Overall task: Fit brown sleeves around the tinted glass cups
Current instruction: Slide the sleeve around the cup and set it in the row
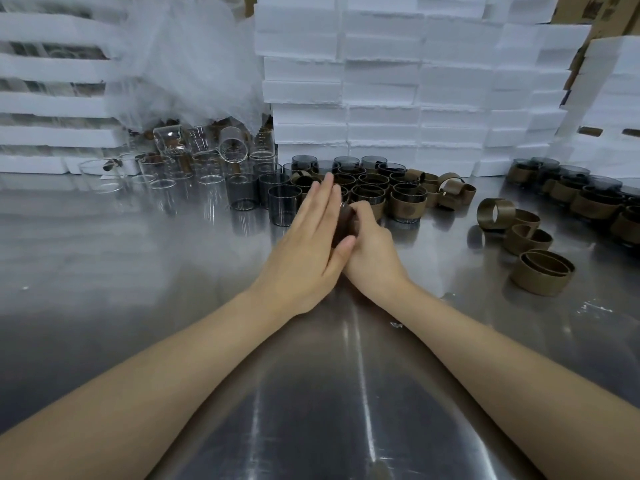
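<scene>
A tinted glass cup [344,225] with a brown sleeve on it sits between my two hands above the steel table [138,271]. My left hand [308,247] presses flat against its left side with straight fingers. My right hand [372,252] grips it from the right with curled fingers; most of the cup is hidden. Behind my hands stand bare tinted cups [282,204] and sleeved tinted cups [407,202]. Loose brown sleeves [542,277] lie at the right.
Clear glass cups [204,168] crowd the back left under a plastic bag [187,64]. White foam boxes [381,98] are stacked along the back. More sleeved cups [588,199] stand at the far right.
</scene>
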Demonstrator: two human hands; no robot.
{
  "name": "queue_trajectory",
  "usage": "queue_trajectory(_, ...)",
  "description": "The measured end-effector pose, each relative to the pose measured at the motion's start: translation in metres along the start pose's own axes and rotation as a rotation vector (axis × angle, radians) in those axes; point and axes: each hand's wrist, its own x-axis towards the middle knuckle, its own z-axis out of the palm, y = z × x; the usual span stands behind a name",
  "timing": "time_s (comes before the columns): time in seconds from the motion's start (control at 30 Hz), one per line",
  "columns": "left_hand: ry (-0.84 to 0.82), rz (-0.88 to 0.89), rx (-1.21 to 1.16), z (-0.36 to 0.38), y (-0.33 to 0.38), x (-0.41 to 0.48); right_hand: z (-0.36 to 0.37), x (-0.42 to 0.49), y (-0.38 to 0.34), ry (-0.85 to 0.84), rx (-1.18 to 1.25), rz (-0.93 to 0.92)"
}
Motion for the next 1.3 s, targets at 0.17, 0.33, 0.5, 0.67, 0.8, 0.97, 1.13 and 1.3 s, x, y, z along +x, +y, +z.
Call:
queue_trajectory(0.17,0.013,-0.259,-0.262,0.001,-0.002,-0.001,0.0,-0.002,-0.002,-0.078,-0.01,-0.057)
queue_trajectory(0.33,-0.037,-0.486,-0.687,-0.007,-0.011,0.006,0.003,-0.002,-0.003,-0.059,0.058,-0.021)
queue_trajectory(0.5,-0.173,-0.478,-1.231,-0.008,-0.02,0.008,0.005,-0.003,-0.008,-0.066,0.279,-0.045)
queue_trajectory(0.67,-0.223,-0.453,-1.182,-0.003,-0.02,0.006,0.001,-0.002,-0.012,-0.159,0.247,-0.024)
queue_trajectory(0.8,-0.224,-0.458,-1.155,-0.003,-0.017,0.005,-0.002,0.0,-0.012,-0.243,0.115,0.061)
queue_trajectory(0.97,-0.165,-0.515,-1.09,-0.005,-0.014,0.004,-0.002,0.003,-0.008,-0.311,-0.028,0.107)
queue_trajectory(1.13,-0.044,-0.602,-1.112,-0.008,-0.009,0.005,0.001,0.004,-0.006,-0.327,-0.255,0.097)
queue_trajectory(1.3,0.147,-0.714,-1.296,-0.008,-0.011,0.008,-0.005,0.006,-0.006,-0.245,-0.793,-0.116)
